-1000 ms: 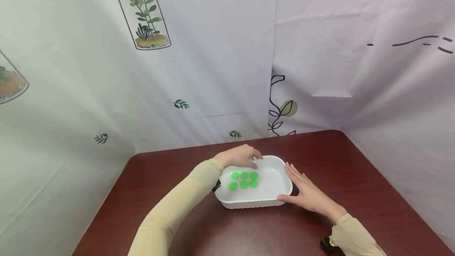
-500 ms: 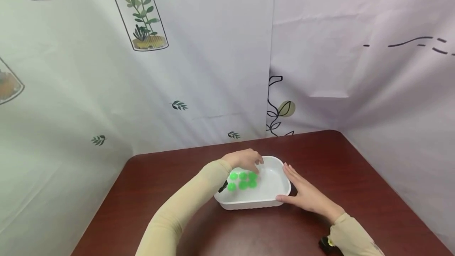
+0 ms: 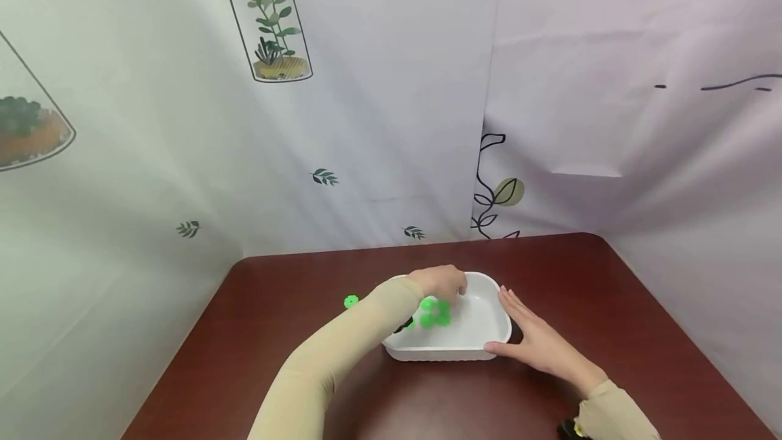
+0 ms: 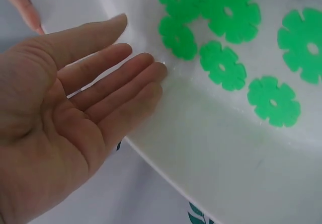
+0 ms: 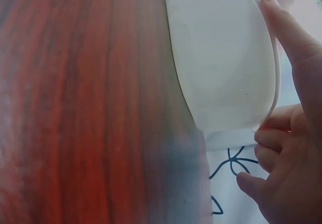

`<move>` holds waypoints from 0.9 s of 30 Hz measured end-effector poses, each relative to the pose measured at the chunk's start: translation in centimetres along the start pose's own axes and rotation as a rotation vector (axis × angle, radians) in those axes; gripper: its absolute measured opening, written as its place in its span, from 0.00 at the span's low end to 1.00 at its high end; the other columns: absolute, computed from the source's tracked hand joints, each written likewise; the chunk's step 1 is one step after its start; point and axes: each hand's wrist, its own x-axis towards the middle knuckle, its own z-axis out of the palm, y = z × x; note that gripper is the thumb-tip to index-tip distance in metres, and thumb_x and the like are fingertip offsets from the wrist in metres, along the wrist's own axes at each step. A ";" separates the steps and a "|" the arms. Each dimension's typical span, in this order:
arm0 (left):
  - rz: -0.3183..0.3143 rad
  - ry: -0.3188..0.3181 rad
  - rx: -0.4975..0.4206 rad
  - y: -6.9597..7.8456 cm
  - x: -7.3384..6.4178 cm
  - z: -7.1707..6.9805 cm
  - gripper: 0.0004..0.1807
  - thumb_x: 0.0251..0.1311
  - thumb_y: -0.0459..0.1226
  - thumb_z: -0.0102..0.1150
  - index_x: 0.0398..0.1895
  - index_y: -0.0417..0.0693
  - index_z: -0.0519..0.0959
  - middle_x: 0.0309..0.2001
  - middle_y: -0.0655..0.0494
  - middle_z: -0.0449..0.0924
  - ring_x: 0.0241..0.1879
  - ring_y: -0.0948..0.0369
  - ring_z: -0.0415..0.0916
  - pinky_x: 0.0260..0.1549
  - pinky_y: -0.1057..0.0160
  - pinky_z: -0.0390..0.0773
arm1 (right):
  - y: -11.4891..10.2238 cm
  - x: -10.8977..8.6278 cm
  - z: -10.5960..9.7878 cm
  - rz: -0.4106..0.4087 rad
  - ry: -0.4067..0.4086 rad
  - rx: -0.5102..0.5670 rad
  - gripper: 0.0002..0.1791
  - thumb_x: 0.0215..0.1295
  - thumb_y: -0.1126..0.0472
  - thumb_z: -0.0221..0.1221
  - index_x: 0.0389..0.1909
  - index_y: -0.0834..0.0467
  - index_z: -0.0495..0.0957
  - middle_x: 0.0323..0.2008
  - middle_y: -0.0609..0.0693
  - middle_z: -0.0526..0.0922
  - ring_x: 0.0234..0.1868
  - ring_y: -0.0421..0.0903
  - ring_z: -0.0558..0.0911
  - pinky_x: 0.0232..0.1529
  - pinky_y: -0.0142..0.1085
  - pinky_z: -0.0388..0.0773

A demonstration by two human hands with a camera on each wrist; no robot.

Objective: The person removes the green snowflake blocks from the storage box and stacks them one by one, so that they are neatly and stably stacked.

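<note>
A white oblong dish rests on the table, with several flat green flower-shaped plastic discs inside. My left hand hovers over the dish's far side, near the discs. In the left wrist view, the left hand faces palm inward, fingers extended and slightly bent, thumb apart, holding nothing; the green discs lie beyond its fingertips. My right hand grips the dish's right end, thumb on the near rim. In the right wrist view, that thumb lies along the rim and the fingers bend against the dish's end.
One more green disc shows left of the dish, beside the sleeve. A dark red wood table meets patterned white cloth at the back and sides. A black object sits by the right sleeve.
My left hand has moved slightly right and down over the dish. A green disc now shows left of the dish, where none was visible before. The right hand keeps its hold; the head view has shifted.
</note>
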 end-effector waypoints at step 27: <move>0.038 -0.033 0.149 0.0 -0.3 1.2 0.13 0.51 0.32 0.73 0.29 0.51 0.75 0.28 0.62 0.73 0.31 0.64 0.69 0.33 0.71 0.69 | 0.1 0.3 -0.1 -0.022 0.012 0.013 0.62 0.53 0.29 0.67 0.77 0.65 0.55 0.78 0.61 0.52 0.76 0.65 0.53 0.68 0.60 0.59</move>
